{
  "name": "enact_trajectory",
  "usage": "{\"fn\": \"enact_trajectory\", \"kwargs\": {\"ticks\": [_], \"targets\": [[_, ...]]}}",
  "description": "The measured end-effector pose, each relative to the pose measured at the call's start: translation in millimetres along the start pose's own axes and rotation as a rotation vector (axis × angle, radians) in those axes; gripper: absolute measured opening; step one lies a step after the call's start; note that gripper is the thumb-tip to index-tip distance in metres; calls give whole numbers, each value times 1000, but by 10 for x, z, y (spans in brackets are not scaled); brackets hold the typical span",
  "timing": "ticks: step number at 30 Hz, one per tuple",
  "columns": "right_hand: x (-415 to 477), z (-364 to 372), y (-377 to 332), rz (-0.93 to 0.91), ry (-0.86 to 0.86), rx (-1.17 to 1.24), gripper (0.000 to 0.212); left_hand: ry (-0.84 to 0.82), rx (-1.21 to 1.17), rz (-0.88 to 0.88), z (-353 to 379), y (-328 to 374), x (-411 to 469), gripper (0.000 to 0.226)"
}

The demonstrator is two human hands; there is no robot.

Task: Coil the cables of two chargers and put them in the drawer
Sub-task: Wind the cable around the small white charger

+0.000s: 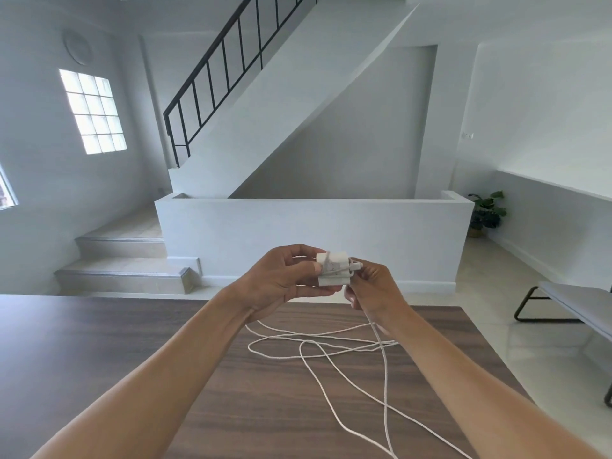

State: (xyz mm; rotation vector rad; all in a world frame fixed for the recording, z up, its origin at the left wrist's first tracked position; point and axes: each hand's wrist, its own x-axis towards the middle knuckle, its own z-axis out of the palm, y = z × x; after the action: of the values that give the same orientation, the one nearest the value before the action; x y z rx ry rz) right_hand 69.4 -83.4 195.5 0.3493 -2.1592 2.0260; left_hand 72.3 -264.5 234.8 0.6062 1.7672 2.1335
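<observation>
A white charger block (332, 270) is held up above the far end of the dark wooden table (132, 359). My left hand (284, 283) grips the block from the left, thumb across its front. A few turns of white cable are wrapped round it. My right hand (371, 293) pinches the cable just right of the block. The rest of the white cable (318, 356) hangs down from the right hand and lies in loose loops on the table, running off the bottom edge of the view. No second charger and no drawer are in view.
Beyond the table stand a low white wall (314, 233), tiled steps (126, 260) at the left and a staircase with a black railing (225, 67). A bench (576, 303) is at the right, a potted plant (486, 213) behind it.
</observation>
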Motion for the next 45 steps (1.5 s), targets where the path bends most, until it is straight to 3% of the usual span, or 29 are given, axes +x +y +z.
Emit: {"fn": "enact_trajectory", "kwargs": {"ticks": [5,13,19,23,27,32,36,42,45], "targets": [[-25,5,69,4,74,-57,28,50,-4,-9,32,-43,1,17],[-206,102,123,-22,171,-231,44,227,271,15,48,-97,176,19],[-243,167,141,-90,205,-347,39,343,152,50,113,-272,246,23],[-272,210,157,-140,212,-529,27,415,332,127,120,-274,268,9],[-278,127,11,-126,118,-705,25,444,516,194,52,-280,266,10],[-252,-16,-307,-146,-1,-953,22,403,666,201,6,-341,253,10],[-177,-114,-552,-278,-41,-1104,23,316,692,190,32,-303,255,14],[9,-325,-744,-345,-1,-1071,9,134,561,175,67,-191,219,18],[90,-411,-744,-330,-36,-876,11,49,410,159,76,-119,189,22]]}}
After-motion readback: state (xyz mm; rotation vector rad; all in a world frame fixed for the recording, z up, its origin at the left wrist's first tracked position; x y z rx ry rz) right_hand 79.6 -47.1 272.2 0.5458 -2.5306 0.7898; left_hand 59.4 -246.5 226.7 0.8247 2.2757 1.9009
